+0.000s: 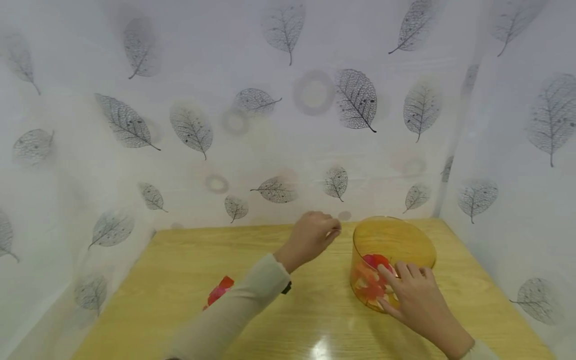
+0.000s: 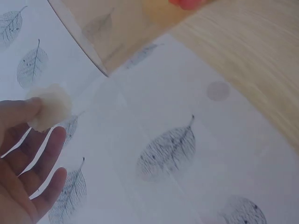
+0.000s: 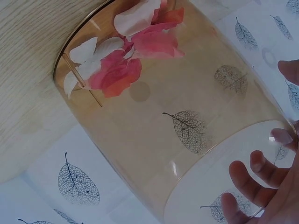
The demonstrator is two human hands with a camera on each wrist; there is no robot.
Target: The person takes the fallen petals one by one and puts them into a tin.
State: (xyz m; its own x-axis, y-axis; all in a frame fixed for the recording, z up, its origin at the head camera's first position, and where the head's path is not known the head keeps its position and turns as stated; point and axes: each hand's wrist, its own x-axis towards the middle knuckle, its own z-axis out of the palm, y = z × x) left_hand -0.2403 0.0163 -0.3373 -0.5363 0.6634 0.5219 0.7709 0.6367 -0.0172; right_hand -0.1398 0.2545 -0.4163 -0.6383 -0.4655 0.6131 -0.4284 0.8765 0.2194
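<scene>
My left hand is raised above the back of the table, left of a clear amber vase. Its thumb and fingers pinch a thin cream petal, best seen in the left wrist view. My right hand grips the vase's near rim, with curled fingers at the opening in the right wrist view. Pink, red and white petals lie at the bottom of the vase. The vase stands upright on the table.
On the wooden table, red and pink petals lie left of centre, partly hidden by the left sleeve. White leaf-printed sheeting encloses the table at the back and both sides. A small dark object shows beside the left wrist.
</scene>
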